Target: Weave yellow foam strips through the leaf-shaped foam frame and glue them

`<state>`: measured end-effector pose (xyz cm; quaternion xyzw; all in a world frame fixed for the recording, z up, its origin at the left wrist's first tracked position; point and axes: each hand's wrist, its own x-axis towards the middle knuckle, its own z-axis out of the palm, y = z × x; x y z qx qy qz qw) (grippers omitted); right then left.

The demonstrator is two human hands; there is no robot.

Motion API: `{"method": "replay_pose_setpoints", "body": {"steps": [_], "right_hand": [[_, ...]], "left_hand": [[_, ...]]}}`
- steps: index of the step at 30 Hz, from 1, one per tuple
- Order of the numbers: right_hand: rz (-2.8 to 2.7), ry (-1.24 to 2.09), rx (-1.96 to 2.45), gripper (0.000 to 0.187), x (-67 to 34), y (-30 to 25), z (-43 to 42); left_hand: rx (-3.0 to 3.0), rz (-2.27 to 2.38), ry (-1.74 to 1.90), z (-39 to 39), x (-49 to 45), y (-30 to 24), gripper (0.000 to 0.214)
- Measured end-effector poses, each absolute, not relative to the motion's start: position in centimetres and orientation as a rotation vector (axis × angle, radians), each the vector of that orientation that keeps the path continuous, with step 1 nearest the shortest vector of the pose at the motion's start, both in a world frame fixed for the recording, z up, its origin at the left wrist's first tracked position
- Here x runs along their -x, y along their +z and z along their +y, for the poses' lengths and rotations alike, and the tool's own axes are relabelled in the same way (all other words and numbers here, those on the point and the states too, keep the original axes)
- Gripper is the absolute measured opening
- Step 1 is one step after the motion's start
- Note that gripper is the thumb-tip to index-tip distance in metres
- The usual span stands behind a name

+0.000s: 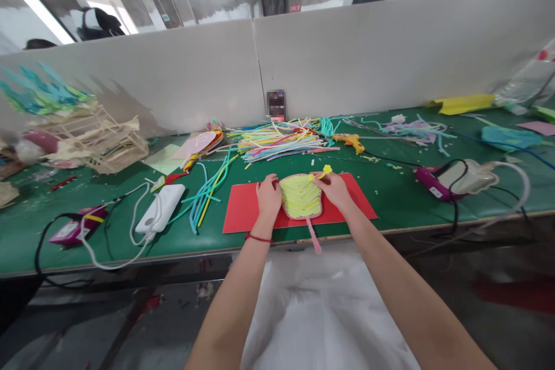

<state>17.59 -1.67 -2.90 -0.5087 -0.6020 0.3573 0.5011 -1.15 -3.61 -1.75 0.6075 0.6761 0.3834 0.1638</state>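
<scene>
Head view: near the tabletop's (390, 196) front edge, the yellow fan (301, 196) lies on a red sheet (243, 208), its pink handle (314, 236) jutting past that edge, so a forearm brushing it could swing the fan askew. The right hand (333, 187) pinches a yellow strip (326, 170) at the fan's upper right, which a hard tug might pull out of line, while the left hand's (269, 198) fingers curl at the left rim, gripping or merely steadying, I cannot tell. Toward the back edge, piled coloured stems (277, 141) and an orange glue gun (351, 141) crowd the space beyond; loose stems (206, 196) and a white power strip (160, 208) hem in the left.
</scene>
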Motion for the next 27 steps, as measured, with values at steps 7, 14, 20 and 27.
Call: {"method": "replay_pose_setpoints", "body": {"steps": [7,14,20,27], "right_hand": [[-1.622,0.735,1.342,0.014,-17.6,-3.2,-1.7],[-1.675,0.719,1.379,0.014,-17.7,-3.1,-2.4],[-1.668,0.726,1.361,0.014,-17.7,-3.3,-2.4],[-1.664,0.69,1.369,0.013,-17.7,-3.3,-2.7]], "left_hand": [[-1.748,1.901,1.099,-3.6,1.4,-1.9,0.032],[-1.723,1.945,1.165,-4.5,1.1,-2.2,0.033],[-1.728,1.931,1.16,-4.7,1.1,-2.3,0.032],[-1.691,1.841,1.194,-3.9,1.4,-2.5,0.033]]}}
